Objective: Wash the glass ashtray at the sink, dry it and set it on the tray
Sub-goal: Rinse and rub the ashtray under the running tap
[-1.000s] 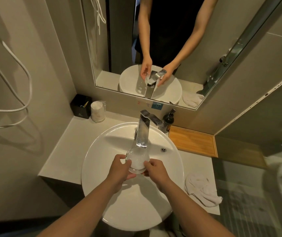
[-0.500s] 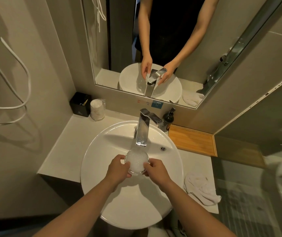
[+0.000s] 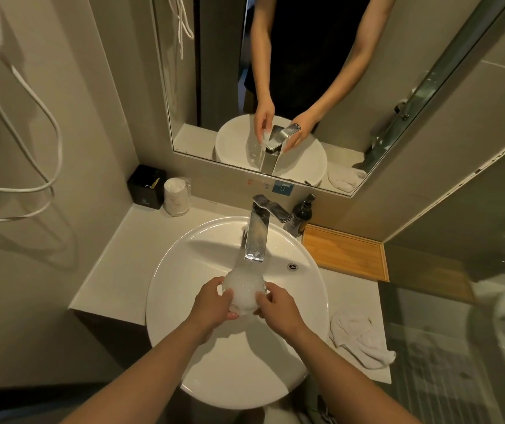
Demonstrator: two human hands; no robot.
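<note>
The round glass ashtray is held over the white basin, right under the chrome tap. Water runs from the spout into it and it is full of white froth. My left hand grips its left rim and my right hand grips its right rim. The wooden tray lies on the counter to the right of the tap, with nothing on it. A crumpled white towel lies on the counter at the basin's right.
A dark soap pump bottle stands beside the tap. At the back left of the counter are a black box and wrapped paper cups. A mirror hangs above; a white cord loops on the left wall.
The ashtray has filled with frothy water under the running tap. Both hands have stayed on it, shifting only slightly.
</note>
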